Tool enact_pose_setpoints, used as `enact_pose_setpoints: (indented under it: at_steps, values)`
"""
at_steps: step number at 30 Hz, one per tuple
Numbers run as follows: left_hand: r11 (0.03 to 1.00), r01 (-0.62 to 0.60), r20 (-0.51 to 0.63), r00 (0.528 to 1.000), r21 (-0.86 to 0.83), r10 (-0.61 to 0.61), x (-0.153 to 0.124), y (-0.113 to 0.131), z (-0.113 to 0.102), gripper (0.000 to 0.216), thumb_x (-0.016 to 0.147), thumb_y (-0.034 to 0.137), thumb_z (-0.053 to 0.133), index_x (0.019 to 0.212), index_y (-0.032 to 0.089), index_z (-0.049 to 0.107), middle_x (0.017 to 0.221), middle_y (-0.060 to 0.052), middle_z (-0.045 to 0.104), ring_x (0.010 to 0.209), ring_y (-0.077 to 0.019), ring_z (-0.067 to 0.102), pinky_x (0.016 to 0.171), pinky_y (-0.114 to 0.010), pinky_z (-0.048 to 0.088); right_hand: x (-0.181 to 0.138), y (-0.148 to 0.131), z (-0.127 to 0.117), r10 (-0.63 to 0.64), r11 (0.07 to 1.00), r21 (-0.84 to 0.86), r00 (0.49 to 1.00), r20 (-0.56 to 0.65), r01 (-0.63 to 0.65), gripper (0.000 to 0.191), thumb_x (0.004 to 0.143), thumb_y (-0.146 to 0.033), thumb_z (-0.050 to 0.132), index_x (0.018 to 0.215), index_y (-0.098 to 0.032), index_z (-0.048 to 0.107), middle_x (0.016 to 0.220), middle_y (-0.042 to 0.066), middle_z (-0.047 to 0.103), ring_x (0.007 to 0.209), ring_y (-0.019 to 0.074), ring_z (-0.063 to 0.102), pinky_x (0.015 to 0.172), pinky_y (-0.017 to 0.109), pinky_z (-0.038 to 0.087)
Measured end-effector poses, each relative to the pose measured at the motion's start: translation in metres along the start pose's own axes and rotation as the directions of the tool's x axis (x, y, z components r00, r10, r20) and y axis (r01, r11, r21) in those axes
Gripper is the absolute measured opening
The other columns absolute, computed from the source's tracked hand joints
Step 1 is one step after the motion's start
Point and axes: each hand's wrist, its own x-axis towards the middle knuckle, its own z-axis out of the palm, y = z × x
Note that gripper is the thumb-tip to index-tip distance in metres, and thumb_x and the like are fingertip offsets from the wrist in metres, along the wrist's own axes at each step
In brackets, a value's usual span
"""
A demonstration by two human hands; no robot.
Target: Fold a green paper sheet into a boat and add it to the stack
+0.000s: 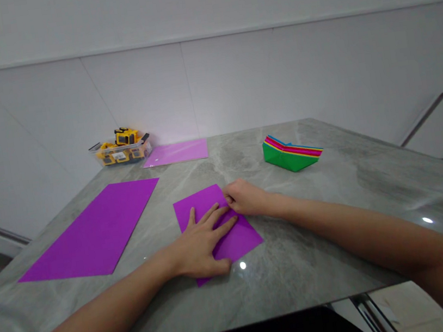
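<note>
A smaller piece of purple paper (pixel 243 242) lies turned at an angle on the grey marbled table, in front of me. Across it my left hand (pixel 203 243) rests flat, fingers spread and pressing the sheet down. My right hand (pixel 244 197) is curled closed at the paper's upper right edge, with its fingertips against that edge. Whether the right fingers pinch the paper or only press along it is hidden. To the left lies a larger purple sheet (pixel 94 233), flat and apart from both hands.
Several folded paper boats nested together, green outermost (pixel 292 159), stand at the back right. A clear plastic box (pixel 121 155) with yellow toy vehicles sits at the far left, beside a pack of pink-purple paper (pixel 178 153). The table's front edge (pixel 268 319) runs close to me.
</note>
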Motion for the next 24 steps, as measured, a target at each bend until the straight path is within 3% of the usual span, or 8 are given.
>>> enact_pose_setpoints:
  at_steps: [24]
  values:
    - [1.0, -0.019, -0.008, 1.0, -0.011, 0.019, 0.0, -0.009, 0.0, 0.101, 0.075, 0.049, 0.066, 0.156, 0.032, 0.009, 0.164, -0.012, 0.005, 0.147, -0.0451, 0.007, 0.105, -0.079, -0.002, -0.004, -0.006, -0.011, -0.06, 0.994, -0.085, 0.994, 0.088, 0.067, 0.017, 0.083, -0.009, 0.05, 0.081, -0.013, 0.067, 0.08, 0.009, 0.071, 0.069, 0.0168, 0.06, 0.061, 0.027, 0.035]
